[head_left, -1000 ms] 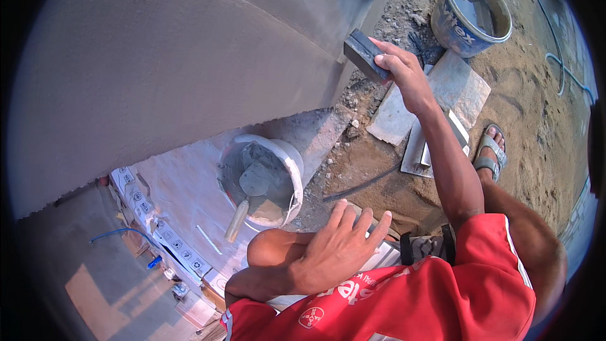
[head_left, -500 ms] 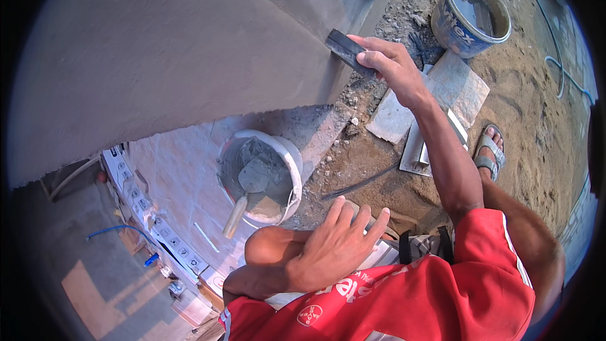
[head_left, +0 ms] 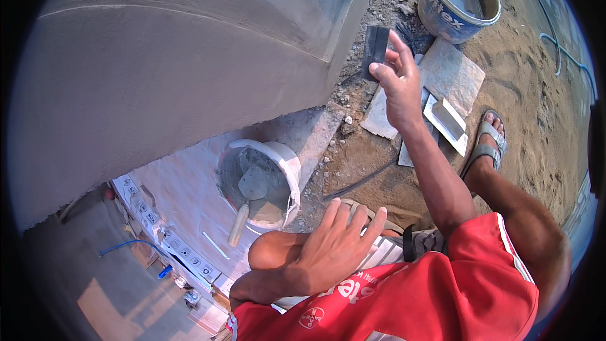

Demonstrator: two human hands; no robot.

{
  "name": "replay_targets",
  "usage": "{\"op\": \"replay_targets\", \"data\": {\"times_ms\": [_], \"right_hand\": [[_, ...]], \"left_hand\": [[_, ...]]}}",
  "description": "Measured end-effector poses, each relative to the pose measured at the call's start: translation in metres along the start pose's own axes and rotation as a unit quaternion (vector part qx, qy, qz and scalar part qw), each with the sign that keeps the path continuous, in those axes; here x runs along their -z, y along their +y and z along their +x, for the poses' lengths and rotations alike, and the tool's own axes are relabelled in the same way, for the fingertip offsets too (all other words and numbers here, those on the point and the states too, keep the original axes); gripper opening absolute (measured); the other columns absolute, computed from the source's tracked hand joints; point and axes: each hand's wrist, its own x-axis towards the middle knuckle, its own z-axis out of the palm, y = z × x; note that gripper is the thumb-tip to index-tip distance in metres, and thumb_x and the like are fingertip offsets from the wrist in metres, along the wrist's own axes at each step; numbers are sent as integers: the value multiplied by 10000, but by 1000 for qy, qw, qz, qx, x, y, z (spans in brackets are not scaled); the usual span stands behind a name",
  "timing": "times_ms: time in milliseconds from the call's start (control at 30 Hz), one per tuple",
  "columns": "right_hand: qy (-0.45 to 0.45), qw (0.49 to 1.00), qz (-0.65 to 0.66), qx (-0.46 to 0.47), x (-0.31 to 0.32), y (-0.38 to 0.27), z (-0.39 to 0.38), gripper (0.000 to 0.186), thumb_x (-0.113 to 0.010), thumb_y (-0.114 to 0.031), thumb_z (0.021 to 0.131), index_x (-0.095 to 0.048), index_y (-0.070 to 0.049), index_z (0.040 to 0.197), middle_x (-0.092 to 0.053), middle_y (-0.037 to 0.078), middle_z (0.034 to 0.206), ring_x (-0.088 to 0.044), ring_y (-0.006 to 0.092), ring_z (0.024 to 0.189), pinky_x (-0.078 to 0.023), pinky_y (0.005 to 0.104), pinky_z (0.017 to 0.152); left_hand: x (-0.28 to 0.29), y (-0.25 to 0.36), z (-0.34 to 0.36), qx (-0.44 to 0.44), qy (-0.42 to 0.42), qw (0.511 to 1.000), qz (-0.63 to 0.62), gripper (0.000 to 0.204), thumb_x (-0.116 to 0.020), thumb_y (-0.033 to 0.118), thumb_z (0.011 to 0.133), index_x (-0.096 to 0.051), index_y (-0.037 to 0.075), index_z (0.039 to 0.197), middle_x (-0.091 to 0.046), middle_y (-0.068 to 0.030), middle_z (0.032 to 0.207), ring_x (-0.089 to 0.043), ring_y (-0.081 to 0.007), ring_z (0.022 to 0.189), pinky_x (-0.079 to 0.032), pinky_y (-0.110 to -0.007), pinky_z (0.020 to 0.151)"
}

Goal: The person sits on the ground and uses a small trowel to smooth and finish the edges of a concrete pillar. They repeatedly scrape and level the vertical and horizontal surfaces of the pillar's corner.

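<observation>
My right hand (head_left: 399,88) grips a small black rectangular scraper (head_left: 375,50) between thumb and fingers. It is held up over the rubble, apart from the right edge of the smooth grey plastered wall (head_left: 189,69). My left hand (head_left: 338,240) rests by my bent knee with its fingers spread and nothing in them. Ahead of that knee stands a white bucket (head_left: 293,167) of wet grey mortar. A trowel (head_left: 238,224) lies in it, its blade on the mortar and its handle hanging over the near rim.
A blue-and-white bucket (head_left: 435,16) of water with tools stands at the far right. Stone slabs (head_left: 461,66) and a flat plate with a grey face (head_left: 445,120) lie on sandy ground nearer me. A blue hose (head_left: 558,50) runs along the right. Sheeting (head_left: 183,183) covers ground under the wall.
My right hand has lifted the scraper off the wall edge and turned it upright, a little to the right. The left hand stays by the knee. The view has shifted slightly.
</observation>
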Motion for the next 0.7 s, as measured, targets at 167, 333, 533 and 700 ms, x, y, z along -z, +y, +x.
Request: {"op": "replay_targets", "data": {"times_ms": [167, 333, 533, 700], "right_hand": [[26, 998, 1, -54, -17, 77, -40, 719, -672, -162, 809, -348, -3, 1431, -555, 134, 1128, -571, 189, 1029, -475, 318, 904], [40, 999, 18, -18, -45, 67, -29, 714, -676, -189, 830, -350, -32, 1445, -512, 139, 1166, -531, 176, 1029, -483, 309, 861], [-32, 992, -122, -12, -48, 98, -95, 718, -690, -189, 823, -361, -63, 1449, -449, 119, 1176, -494, 165, 1079, -493, 267, 823], [3, 1000, 9, -25, -21, 55, -65, 709, -703, -203, 825, -378, -64, 1440, -447, 121, 1212, -505, 159, 1055, -498, 269, 812]], "left_hand": [[-2, 2, 0, 0, 12, 1000, 10, 594, -638, 324, 854, -445, 34, 1335, -538, -182, 1170, -523, -332, 1010, -361, -471, 994], [-5, 1, -5, 7, -28, 1000, 11, 579, -589, 328, 891, -429, 17, 1352, -532, -196, 1149, -508, -334, 1121, -340, -482, 1024], [-7, 0, 1, -10, -7, 1000, 8, 614, -638, 331, 848, -436, 30, 1345, -533, -176, 1153, -523, -320, 1039, -364, -481, 992], [-8, 2, 2, 4, -3, 1000, 0, 621, -654, 325, 836, -444, 44, 1348, -536, -172, 1155, -533, -332, 1017, -377, -495, 983]]}}
